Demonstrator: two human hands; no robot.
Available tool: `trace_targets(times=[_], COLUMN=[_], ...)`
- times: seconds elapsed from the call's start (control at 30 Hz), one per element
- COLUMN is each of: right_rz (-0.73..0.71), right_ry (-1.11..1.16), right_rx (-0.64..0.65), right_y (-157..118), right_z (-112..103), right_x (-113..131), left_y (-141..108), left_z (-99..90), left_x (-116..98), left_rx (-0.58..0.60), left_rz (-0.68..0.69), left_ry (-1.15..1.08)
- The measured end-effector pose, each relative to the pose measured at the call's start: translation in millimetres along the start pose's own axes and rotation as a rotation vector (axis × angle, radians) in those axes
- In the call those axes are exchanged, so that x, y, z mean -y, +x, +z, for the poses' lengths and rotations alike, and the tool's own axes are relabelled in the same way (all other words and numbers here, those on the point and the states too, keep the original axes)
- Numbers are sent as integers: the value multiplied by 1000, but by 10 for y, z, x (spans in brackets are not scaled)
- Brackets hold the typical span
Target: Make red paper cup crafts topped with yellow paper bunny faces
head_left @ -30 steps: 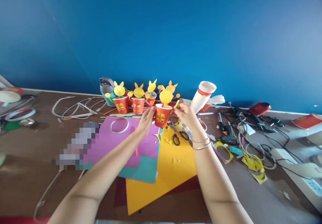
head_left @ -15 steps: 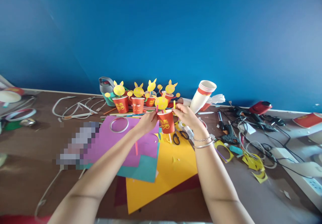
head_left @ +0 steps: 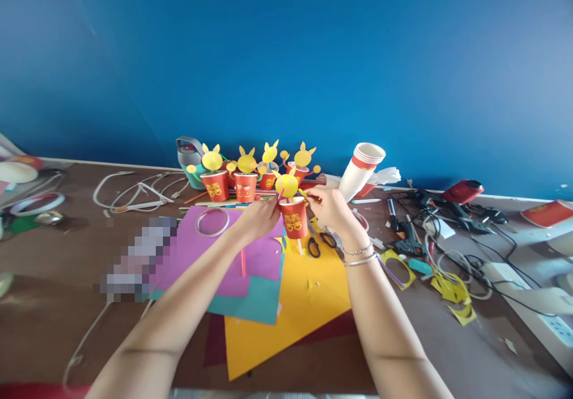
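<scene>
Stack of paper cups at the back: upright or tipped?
Tipped, not lying flat. The stack leans right, its open end up and right of its lower part.

Paper cup (head_left: 294,223) — smooth; bangle (head_left: 362,261) — shiny metal.

Both arms reach forward — left fingers (head_left: 274,206) and right fingers (head_left: 317,198) pinched.

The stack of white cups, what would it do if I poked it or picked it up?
The cup stack would probably feel light, because it looks like thin paper. It's tall and narrow and seems to lean, so a poke might tip it, and its round sides could let it roll. Its cups sit inside each other, so they might slide apart.
</scene>
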State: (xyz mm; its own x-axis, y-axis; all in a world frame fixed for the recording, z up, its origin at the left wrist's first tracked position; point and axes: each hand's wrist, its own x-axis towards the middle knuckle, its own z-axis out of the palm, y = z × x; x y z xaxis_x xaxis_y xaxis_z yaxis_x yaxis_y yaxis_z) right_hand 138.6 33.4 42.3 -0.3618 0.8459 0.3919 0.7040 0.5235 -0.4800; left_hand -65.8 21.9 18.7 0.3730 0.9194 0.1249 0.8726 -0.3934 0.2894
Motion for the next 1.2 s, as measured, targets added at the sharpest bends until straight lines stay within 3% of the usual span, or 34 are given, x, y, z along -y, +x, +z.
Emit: trace_targets(times=[0.43,0.83,1.0,1.13,1.2], right_rz=[17,25,39,107,136], right_ry=[-297,-274,-40,209,315], right_rx=[217,232,52,-19,-22], right_y=[-48,-80,-49,-18,-6], right_z=[-17,-39,-79,-69,-47], right_x=[114,165,95,19,-9], left_y=[-67,-92,-98,-90,-76], left_z=[-111,-151,-186,-184,-179], left_x=[-122,-189,-147,-133,-142], left_rx=[83,81,-133,-366,-423], left_rz=[18,46,-8,-39,-70], left_ry=[144,196,77,-353,-618])
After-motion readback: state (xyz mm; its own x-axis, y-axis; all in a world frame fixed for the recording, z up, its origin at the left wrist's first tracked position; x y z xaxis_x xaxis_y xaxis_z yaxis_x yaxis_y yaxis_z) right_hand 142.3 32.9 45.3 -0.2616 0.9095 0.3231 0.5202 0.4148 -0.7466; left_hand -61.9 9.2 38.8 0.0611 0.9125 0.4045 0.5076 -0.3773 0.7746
